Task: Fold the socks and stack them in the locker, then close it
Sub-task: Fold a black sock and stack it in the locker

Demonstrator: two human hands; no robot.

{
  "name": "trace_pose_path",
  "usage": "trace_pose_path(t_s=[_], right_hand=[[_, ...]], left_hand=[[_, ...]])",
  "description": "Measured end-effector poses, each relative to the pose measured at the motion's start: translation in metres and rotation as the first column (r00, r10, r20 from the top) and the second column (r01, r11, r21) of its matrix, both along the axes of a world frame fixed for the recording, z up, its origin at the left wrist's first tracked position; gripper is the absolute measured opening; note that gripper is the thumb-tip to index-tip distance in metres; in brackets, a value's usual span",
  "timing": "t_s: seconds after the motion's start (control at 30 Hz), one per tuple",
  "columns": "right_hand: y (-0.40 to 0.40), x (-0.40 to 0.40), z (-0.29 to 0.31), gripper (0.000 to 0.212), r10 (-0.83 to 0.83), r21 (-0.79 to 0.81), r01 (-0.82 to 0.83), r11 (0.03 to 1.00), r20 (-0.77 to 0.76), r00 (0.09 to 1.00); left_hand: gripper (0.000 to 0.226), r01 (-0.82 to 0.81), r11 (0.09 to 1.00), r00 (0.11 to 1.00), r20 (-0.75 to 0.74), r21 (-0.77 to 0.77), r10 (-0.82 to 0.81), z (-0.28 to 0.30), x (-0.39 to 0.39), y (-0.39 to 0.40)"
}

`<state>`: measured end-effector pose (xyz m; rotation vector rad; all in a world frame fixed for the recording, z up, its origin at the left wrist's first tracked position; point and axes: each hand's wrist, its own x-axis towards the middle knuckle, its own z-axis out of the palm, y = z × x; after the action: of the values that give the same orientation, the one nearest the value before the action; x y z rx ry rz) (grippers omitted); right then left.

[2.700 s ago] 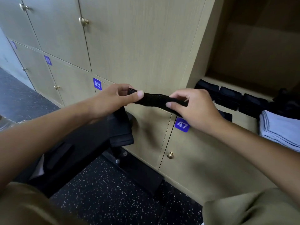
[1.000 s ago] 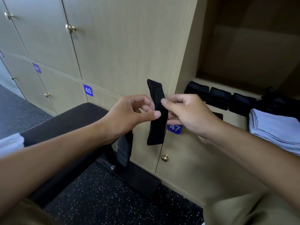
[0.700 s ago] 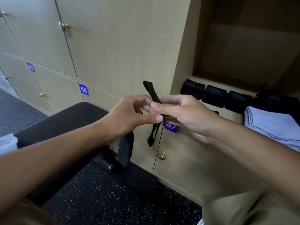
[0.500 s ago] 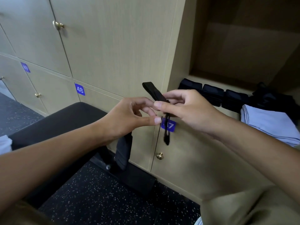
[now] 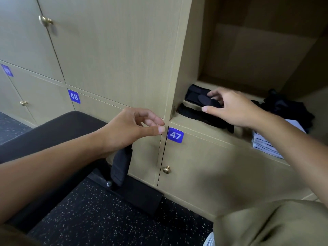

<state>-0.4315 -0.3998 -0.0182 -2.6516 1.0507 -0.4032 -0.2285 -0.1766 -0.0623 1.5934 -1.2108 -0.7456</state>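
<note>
Sock (image 5: 206, 99) under right hand (image 5: 232, 109) fingertips

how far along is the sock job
Partly done. Folded socks already sit at the open locker's front edge. The right hand is setting another folded sock there; the left hand holds nothing. Left: the loose dark pile at right, then closing the locker.

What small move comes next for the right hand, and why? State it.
Probably let go and withdraw. The right hand has the folded sock on top of the folded socks at the open locker's left end, fingers curled on it. The left hand holds nothing.
</note>
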Motion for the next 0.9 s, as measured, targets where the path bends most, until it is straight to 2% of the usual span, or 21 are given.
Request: trace_pose_path(t_s=[0.13, 0.4, 0.6, 0.9], right_hand=[[-0.015, 0.011, -0.008, 0.057, 0.053, -0.051, -0.059, 0.997, -0.105, 0.993], [-0.032, 0.030, -0.024, 0.054, 0.141, -0.079, -0.160, 0.984, -0.204, 0.969], [-0.038, 0.038, -0.033, 0.057, 0.143, -0.062, -0.161, 0.985, -0.227, 0.963], [-0.043, 0.045, -0.044, 0.059, 0.111, -0.075, -0.141, 0.987, -0.313, 0.943]], left_hand=[[0.016, 0.006, 1.000, 1.000, 0.010, 0.008, -0.006, -0.001, 0.000, 0.000], [0.015, 0.014, 1.000, 0.999, 0.031, 0.021, -0.015, -0.004, 0.005, 0.002], [0.027, 0.011, 1.000, 1.000, 0.028, 0.016, -0.012, -0.004, 0.008, 0.002], [0.016, 0.007, 0.999, 1.000, 0.003, 0.038, -0.007, -0.001, 0.009, 0.000]])
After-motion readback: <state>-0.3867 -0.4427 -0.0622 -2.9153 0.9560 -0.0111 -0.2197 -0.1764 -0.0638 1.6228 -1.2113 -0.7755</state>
